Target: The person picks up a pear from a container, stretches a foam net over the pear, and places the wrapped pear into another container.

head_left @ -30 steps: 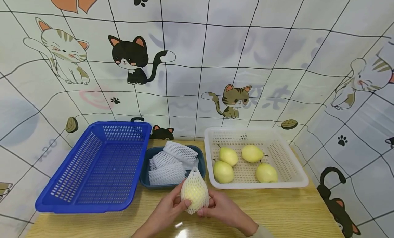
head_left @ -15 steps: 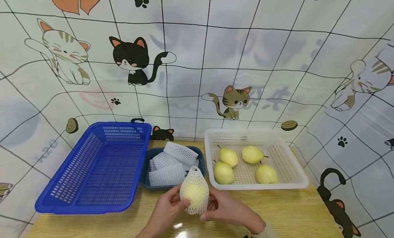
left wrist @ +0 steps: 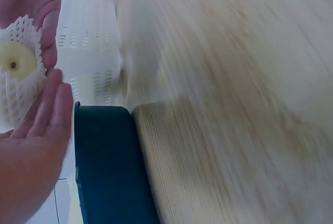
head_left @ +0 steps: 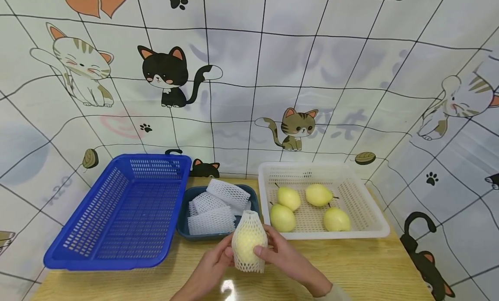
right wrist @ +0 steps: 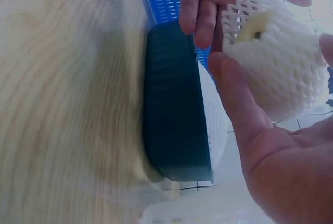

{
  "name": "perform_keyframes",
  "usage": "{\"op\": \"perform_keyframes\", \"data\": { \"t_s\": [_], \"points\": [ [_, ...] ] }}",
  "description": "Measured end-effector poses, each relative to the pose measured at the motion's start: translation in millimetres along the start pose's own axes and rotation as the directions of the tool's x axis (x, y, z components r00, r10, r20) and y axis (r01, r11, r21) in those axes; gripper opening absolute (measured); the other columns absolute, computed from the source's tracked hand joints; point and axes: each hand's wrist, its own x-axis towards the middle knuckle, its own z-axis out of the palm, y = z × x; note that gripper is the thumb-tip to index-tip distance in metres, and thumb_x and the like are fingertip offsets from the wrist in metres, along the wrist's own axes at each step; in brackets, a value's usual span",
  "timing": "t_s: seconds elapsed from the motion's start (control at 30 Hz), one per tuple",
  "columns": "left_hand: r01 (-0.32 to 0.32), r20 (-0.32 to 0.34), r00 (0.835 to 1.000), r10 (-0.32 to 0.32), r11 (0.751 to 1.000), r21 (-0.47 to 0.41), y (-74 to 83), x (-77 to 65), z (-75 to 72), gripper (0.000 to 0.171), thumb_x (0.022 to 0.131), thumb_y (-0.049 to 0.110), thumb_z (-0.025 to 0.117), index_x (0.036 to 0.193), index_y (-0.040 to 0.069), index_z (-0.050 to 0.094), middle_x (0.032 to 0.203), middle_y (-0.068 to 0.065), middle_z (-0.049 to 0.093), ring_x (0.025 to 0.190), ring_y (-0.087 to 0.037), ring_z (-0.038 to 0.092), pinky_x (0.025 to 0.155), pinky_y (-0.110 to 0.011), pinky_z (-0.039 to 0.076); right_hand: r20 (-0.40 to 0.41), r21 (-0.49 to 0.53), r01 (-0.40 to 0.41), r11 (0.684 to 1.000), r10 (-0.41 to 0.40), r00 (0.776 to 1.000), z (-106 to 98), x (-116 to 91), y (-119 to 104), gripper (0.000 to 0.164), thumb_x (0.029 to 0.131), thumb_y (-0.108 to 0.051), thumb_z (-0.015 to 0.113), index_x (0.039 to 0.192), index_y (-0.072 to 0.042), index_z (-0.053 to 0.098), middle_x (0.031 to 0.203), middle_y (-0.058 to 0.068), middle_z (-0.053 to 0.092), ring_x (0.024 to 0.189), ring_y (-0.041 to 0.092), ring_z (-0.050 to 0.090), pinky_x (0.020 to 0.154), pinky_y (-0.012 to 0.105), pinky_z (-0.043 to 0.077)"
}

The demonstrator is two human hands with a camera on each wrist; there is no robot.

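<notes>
Over the table (head_left: 351, 270), head view, your left hand (head_left: 212, 263) and right hand (head_left: 287, 257) hold the pear (head_left: 248, 244), fingers part-curled round its net (head_left: 250, 218); left wrist: base (left wrist: 21, 60) bare, sleeving seems nearly done; right wrist: hem (right wrist: 235, 18) gapes, likely needs tugging.

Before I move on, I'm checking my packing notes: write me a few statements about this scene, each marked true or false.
1. The left hand and the right hand both touch the netted fruit. True.
2. Spare foam nets lie in the teal tray. True.
3. The netted fruit is covered at both ends. False: the left wrist view shows one end bare inside the net's open edge.
4. Bare fruits lie in the white basket. True.
5. Seven bare fruits lie there. False: four show.
6. In the head view, the teal tray stands right of the white basket. False: it stands between the white basket and the blue basket.
</notes>
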Motion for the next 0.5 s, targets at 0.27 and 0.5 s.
{"op": "perform_keyframes", "data": {
  "t_s": [0.27, 0.5],
  "points": [
    [0.128, 0.006, 0.992, -0.13, 0.985, 0.115, 4.1, -2.7, -1.1, 0.054, 0.108, 0.036, 0.055, 0.149, 0.001, 0.053, 0.121, -0.011, 0.072, 0.104, -0.012, 0.068, 0.084, -0.029, 0.056, -0.028, 0.09, -0.015, 0.996, 0.018, 0.999, 2.7, 2.0, -0.8, 0.067, 0.107, -0.028, 0.053, 0.158, 0.003, 0.022, 0.139, 0.022, 0.053, 0.119, 0.029, 0.062, 0.093, 0.045, 0.056],
    [0.177, -0.172, 0.975, -0.141, 0.96, 0.217, 6.8, 0.4, 4.0, 0.032, 0.091, 0.034, 0.081, 0.109, 0.008, 0.076, 0.087, 0.004, 0.071, 0.074, -0.004, 0.063, 0.064, -0.024, 0.053, -0.051, 0.097, 0.002, 0.995, 0.003, 0.999, 7.8, 2.3, 0.3, 0.066, 0.107, -0.027, 0.053, 0.157, 0.003, 0.022, 0.142, 0.025, 0.049, 0.123, 0.031, 0.059, 0.096, 0.046, 0.055]
  ]
}}
